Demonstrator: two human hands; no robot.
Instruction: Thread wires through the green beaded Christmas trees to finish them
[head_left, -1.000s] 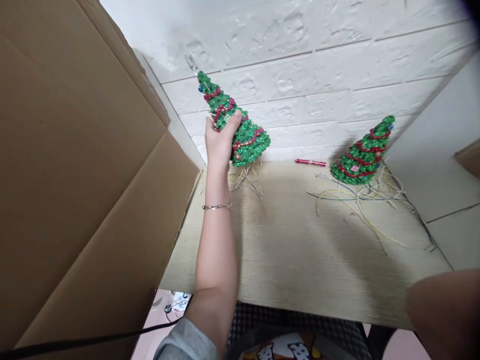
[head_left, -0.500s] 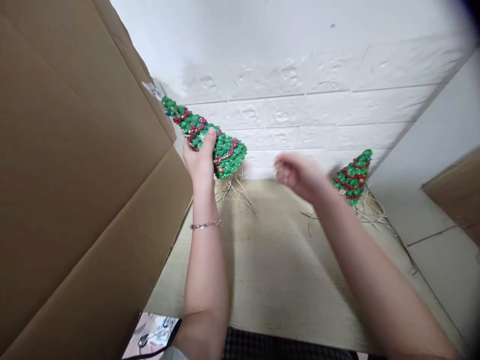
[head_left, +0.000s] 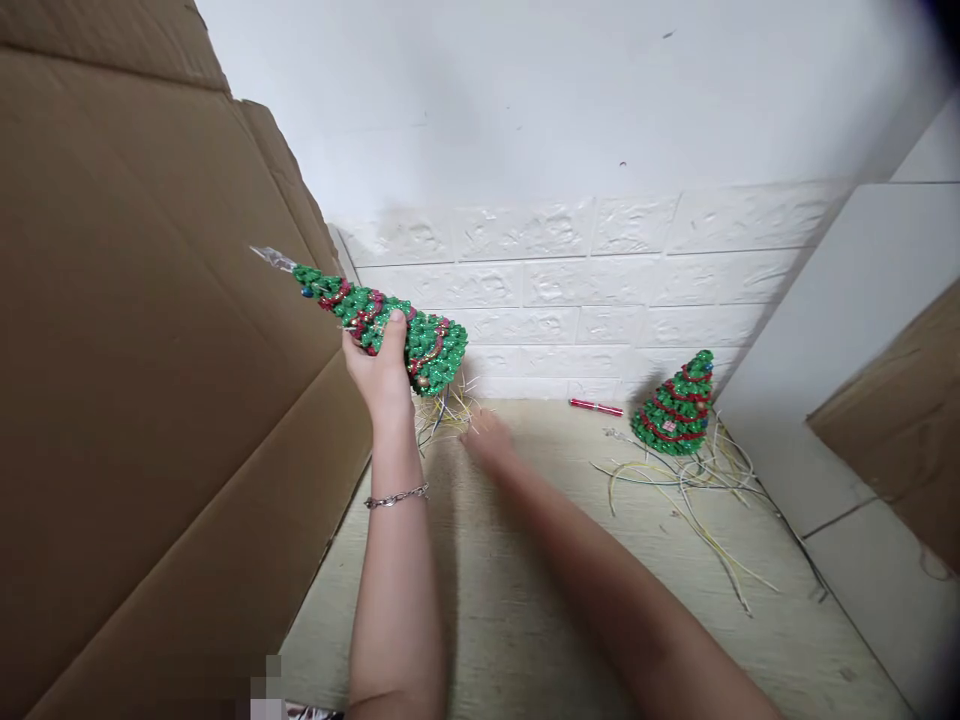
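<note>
A green glittery Christmas tree [head_left: 439, 345] with red garlands and a clear pointed tip lies tilted in the air, tip to the left. My left hand [head_left: 382, 360] is wrapped round its middle, thumb on top. Thin yellow, white and dark wires [head_left: 442, 412] hang from its base. Beside those wires is my right hand [head_left: 487, 438], blurred, its fingers too unclear to make out. A second, smaller-looking green tree [head_left: 675, 408] stands at the right near the wall, with loose wires [head_left: 694, 490] spread around its base.
A large cardboard sheet [head_left: 150, 330] rises along the left. White brick-patterned wall [head_left: 555, 285] stands behind the pale tabletop [head_left: 525, 620]. A red pen-like stick [head_left: 596, 407] lies by the wall. At the right are a white panel [head_left: 810, 350] and more cardboard [head_left: 900, 400].
My right hand has moved left to the wires under the held tree. The view has shifted, and the red stick now shows. My left hand still holds the tree.
</note>
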